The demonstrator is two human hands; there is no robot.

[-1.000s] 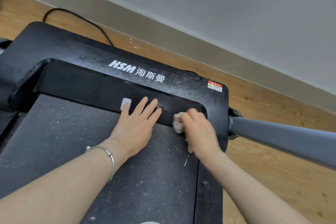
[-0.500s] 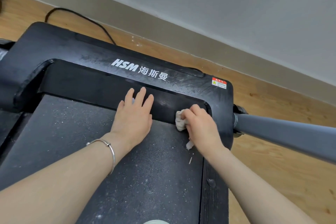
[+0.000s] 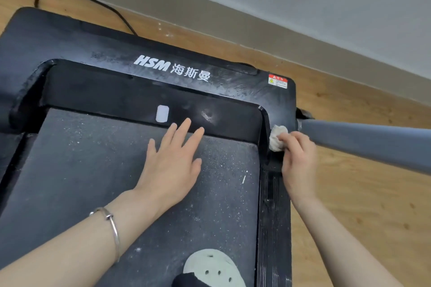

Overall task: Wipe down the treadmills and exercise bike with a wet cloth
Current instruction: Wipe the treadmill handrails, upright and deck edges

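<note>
We press the cloth (image 3: pixel 276 138) on the treadmill (image 3: pixel 70 37), at its right front corner.
Our right hand (image 3: pixel 299 163) grasps the balled white cloth in curled fingers (image 3: pixel 291 139), beside the grey post (image 3: pixel 363 142) at its 3 o'clock. At its 9 o'clock our left hand (image 3: pixel 172 168) lies flat on the dusty belt (image 3: pixel 81 170), fingers released.

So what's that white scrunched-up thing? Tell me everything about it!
It is the cloth, a small off-white wad, crumpled and soft-looking. The right hand pinches it with curled fingers and presses it against the black frame of the treadmill, at the front right corner, close beside the grey post. Whether it is wet cannot be seen.
</note>
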